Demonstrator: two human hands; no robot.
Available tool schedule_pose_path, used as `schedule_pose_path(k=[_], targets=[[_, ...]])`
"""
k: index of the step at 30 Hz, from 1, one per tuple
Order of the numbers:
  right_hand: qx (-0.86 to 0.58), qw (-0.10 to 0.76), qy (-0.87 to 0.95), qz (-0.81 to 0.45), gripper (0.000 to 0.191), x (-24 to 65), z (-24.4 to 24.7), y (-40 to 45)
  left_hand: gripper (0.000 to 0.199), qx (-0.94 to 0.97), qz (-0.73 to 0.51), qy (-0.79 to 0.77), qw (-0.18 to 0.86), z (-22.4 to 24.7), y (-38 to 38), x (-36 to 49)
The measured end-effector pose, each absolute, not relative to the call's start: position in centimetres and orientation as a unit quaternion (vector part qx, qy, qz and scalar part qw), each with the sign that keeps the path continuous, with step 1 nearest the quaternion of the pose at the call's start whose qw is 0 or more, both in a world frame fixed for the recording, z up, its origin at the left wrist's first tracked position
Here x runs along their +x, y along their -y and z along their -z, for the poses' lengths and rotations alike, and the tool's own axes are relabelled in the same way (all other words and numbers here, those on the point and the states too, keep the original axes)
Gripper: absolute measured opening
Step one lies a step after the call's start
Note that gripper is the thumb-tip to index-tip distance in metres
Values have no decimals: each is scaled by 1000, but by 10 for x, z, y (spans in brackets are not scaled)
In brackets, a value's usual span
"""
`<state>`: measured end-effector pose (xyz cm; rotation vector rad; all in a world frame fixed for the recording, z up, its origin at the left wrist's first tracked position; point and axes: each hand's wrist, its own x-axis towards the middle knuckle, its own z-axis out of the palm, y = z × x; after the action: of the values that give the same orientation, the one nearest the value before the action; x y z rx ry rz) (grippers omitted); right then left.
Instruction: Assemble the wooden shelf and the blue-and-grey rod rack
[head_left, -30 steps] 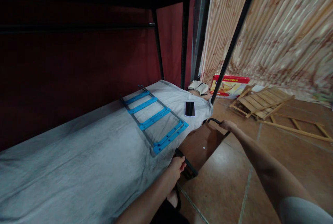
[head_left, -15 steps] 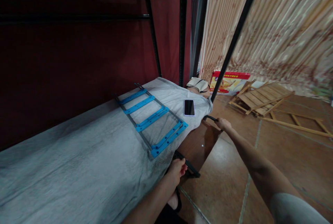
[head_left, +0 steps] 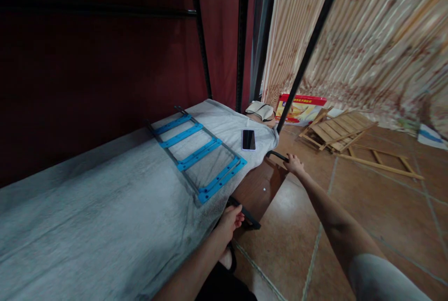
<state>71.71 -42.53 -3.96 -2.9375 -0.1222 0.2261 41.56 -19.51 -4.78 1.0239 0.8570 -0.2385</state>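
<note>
A brown board [head_left: 261, 186] with black metal bars along its ends sits low beside the cloth-covered surface, partly under the cloth. My left hand [head_left: 233, 217] is closed on the near black bar [head_left: 250, 219]. At the far end my right hand [head_left: 294, 164] has its fingers around the tip of the other black bar [head_left: 277, 155]. On the grey cloth [head_left: 115, 203] lies a blue and dark grey rack frame [head_left: 192, 158]. A phone [head_left: 248, 140] rests right of the frame, face up.
Black shelf posts [head_left: 311, 49] rise around the surface. Past them are a white bag [head_left: 260, 110], a red and yellow box [head_left: 301, 108] and folded wooden furniture [head_left: 341, 130] on the tiled floor [head_left: 367, 203]. A patterned curtain [head_left: 378, 35] hangs behind.
The view has shifted, so the surface, board and both hands appear slightly further left and higher. Both hands keep their places at the black bars; the fingers of my right hand look slightly more raised.
</note>
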Motion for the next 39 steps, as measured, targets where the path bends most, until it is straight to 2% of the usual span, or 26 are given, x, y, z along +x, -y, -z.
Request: schedule_pose_path(k=[12,22,26,29,35,39], targets=[[-990,132,-1,-57,61,706,41,433,31,456,106,-417,779,48,192,405],[-987,161,-7,-24,57,702,32,445,22,443,144,-414,782,27,180,365],[-983,181,4,13,54,697,24,437,27,459,135,-396,784,14,172,338],[-969,233,58,66,52,688,18,418,35,498,108,-357,783,3,155,313],[-901,360,230,78,48,643,19,338,40,664,-28,-339,665,-23,96,264],[-880,357,311,43,48,619,25,269,33,766,-164,-361,507,-28,43,231]])
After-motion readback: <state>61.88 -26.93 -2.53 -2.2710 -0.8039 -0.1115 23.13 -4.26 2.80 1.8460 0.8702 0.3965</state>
